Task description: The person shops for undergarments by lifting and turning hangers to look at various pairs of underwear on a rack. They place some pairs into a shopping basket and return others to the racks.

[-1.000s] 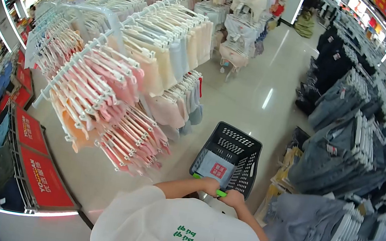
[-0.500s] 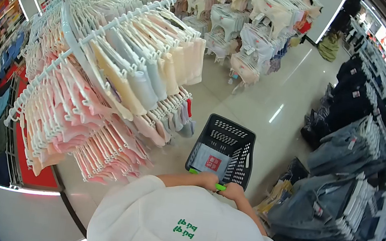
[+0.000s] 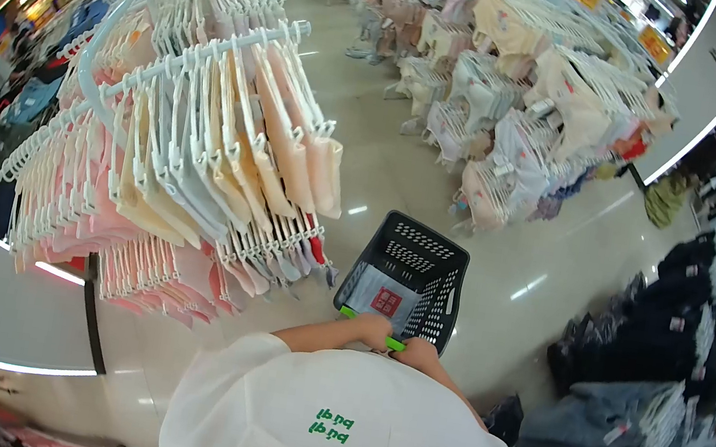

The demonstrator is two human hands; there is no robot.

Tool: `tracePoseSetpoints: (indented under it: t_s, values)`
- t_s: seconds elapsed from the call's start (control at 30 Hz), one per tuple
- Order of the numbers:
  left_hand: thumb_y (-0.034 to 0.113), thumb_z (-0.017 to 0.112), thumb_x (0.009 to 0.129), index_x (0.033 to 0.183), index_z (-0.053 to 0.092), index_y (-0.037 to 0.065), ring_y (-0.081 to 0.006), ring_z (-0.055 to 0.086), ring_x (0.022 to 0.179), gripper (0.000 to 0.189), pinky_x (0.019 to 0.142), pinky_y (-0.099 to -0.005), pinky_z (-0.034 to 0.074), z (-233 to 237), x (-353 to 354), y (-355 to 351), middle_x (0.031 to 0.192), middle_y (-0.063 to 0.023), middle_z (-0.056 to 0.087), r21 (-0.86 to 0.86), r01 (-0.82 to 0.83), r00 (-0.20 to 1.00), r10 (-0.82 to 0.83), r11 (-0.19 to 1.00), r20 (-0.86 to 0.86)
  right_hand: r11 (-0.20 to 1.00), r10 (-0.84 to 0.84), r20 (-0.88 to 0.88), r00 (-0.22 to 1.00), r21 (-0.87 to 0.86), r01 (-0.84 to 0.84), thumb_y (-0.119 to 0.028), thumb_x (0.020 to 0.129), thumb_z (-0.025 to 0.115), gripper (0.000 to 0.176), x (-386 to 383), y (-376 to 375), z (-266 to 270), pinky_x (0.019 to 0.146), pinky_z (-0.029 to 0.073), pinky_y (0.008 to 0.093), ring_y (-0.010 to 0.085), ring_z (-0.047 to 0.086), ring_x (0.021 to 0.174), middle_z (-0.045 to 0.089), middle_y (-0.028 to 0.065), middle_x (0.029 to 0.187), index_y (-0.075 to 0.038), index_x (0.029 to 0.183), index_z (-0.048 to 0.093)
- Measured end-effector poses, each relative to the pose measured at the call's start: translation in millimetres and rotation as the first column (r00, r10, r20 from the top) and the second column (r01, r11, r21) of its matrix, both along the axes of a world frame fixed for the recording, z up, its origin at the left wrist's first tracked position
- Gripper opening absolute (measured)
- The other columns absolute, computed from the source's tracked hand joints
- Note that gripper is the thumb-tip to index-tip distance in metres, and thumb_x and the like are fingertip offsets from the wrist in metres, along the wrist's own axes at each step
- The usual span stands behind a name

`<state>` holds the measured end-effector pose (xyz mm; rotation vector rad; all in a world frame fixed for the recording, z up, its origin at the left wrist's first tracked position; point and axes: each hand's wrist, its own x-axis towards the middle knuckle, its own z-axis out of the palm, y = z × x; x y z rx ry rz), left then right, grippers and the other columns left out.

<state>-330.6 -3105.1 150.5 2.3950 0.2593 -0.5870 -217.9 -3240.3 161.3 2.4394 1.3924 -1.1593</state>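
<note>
A black perforated shopping basket stands in front of my body, with a grey sheet bearing a red square label inside it. Across its near side runs a green handle. My left hand is closed round this handle, and my right hand grips it further to the right. Both forearms come out of a white top with green lettering.
On the left, a rack carries pink, cream and grey garments on white hangers. Pale baby clothes hang on racks ahead. Denim and dark clothes line the right side. Shiny floor runs between the racks.
The view has turned leftward, so the racks ahead and the dark clothes sit further right. The left rack has shifted left in view. Both hands keep their grip on the handle.
</note>
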Motion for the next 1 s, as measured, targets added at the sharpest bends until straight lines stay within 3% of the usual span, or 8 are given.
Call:
tracePoseSetpoints:
  t_s: [0.43, 0.73, 0.8, 1.0]
  values:
    - [0.036, 0.066, 0.061, 0.083, 0.069, 0.007, -0.0326, 0.062, 0.076, 0.037, 0.068, -0.0419, 0.049, -7.0, 134.8, 83.9, 0.08, -0.0163, 0.065, -0.058, -0.337, 0.938, 0.341, 0.94, 0.069, 0.899, 0.438, -0.002, 0.899, 0.011, -0.438, -0.059, 0.063, 0.06, 0.052, 183.5, 132.7, -15.7, 0.069, 0.05, 0.039, 0.031, 0.064, 0.077, 0.066, 0.0155, 0.079, -0.012, 0.083, 0.07]
    - [0.038, 0.065, 0.063, 0.083, 0.067, 0.009, -0.0318, 0.062, 0.081, 0.035, 0.07, -0.0424, 0.048, -10.8, 203.6, 181.6, 0.083, -0.0155, 0.065, -0.028, -0.52, 0.853, 0.521, 0.854, 0.038, 0.843, 0.536, -0.015, 0.844, -0.04, -0.536, -0.056, 0.063, 0.059, 0.051, 261.8, 264.9, -3.5, 0.072, 0.05, 0.0376, 0.0306, 0.064, 0.082, 0.066, 0.0153, 0.087, -0.012, 0.085, 0.071]
    - [0.039, 0.065, 0.063, 0.082, 0.067, 0.011, -0.0321, 0.062, 0.078, 0.034, 0.068, -0.0431, 0.049, -8.2, 208.9, 200.5, 0.08, -0.0149, 0.065, -0.005, -0.6, 0.791, 0.595, 0.8, 0.144, 0.826, 0.564, -0.002, 0.826, -0.032, -0.563, -0.06, 0.062, 0.06, 0.053, 273.5, 293.9, -8.4, 0.072, 0.05, 0.0386, 0.0323, 0.063, 0.08, 0.066, 0.0168, 0.084, -0.013, 0.085, 0.071]
    - [0.035, 0.065, 0.063, 0.079, 0.066, 0.011, -0.0328, 0.062, 0.074, 0.029, 0.066, -0.0436, 0.05, -7.0, 232.4, 273.3, 0.076, -0.014, 0.065, 0.023, -0.722, 0.673, 0.695, 0.691, 0.253, 0.769, 0.637, -0.019, 0.77, -0.044, -0.637, -0.057, 0.062, 0.062, 0.051, 306.0, 391.5, -17.3, 0.074, 0.05, 0.0397, 0.033, 0.063, 0.08, 0.066, 0.0169, 0.083, -0.013, 0.086, 0.071]
